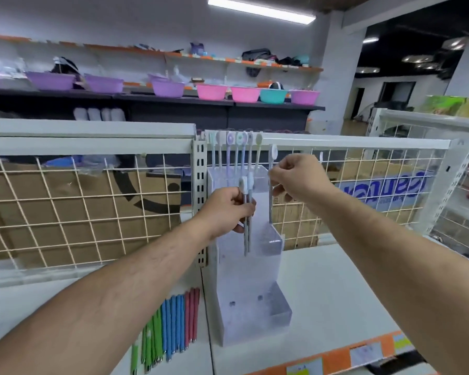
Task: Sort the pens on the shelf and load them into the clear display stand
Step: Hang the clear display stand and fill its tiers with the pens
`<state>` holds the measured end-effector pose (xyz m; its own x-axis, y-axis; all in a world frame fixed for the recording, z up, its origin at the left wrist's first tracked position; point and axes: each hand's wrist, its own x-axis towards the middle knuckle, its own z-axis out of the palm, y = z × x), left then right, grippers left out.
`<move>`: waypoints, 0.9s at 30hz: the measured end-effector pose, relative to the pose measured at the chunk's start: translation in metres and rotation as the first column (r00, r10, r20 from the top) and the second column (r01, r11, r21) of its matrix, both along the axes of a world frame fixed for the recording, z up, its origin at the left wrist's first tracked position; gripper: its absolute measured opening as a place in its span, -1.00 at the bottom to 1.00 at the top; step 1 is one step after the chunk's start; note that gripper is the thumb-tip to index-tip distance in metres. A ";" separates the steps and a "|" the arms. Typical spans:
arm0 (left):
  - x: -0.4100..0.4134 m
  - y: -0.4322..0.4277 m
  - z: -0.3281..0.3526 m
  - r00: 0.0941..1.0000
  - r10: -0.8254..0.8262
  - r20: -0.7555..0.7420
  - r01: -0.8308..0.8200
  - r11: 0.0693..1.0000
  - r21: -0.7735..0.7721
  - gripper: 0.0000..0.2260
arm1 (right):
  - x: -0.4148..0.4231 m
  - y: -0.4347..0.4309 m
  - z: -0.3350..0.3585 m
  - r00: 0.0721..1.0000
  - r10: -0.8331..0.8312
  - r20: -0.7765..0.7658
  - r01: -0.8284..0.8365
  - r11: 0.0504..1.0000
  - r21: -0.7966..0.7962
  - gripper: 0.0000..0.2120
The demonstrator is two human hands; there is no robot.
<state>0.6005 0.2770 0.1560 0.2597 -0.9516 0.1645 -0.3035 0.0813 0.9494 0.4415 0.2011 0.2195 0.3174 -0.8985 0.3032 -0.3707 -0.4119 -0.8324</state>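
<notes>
Your left hand (228, 209) is curled around two grey pens (246, 239) with white caps, holding them upright in front of the clear display stand (236, 293). Your right hand (298, 180) pinches a single grey pen (270, 209) between thumb and fingertips. It also stands upright, with its round white cap above your knuckles and its lower end at the top edge of the stand's middle tier (272, 243).

The stand sits on the white shelf (336, 293), stepped in three tiers from near to far. The far tier holds a row of standing pens (229, 155) with round pastel tops.

Left of the stand, on the near part of the shelf, loose pens (173, 326) lie side by side, grouped by colour: green, then blue, then red next to the stand.

Behind the wire grid (65, 212), a cardboard box (385, 188) to the right carries large blue lettering that you see reversed, and I cannot read it. The orange strip (336, 355) along the near shelf edge bears price labels (366, 353) whose print is too blurred to read.
</notes>
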 end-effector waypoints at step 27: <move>0.002 -0.036 0.006 0.960 0.279 0.009 -0.279 0.959 -0.045 -0.84 | 0.039 -0.127 0.037 0.991 0.128 0.048 -0.120 0.982 -0.146 -0.90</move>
<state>0.6021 0.2410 0.1618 0.5110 -0.8338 0.2092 -0.3340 0.0318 0.9421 0.4806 0.0738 0.2566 0.4024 -0.7994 0.4462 -0.2630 -0.5678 -0.7800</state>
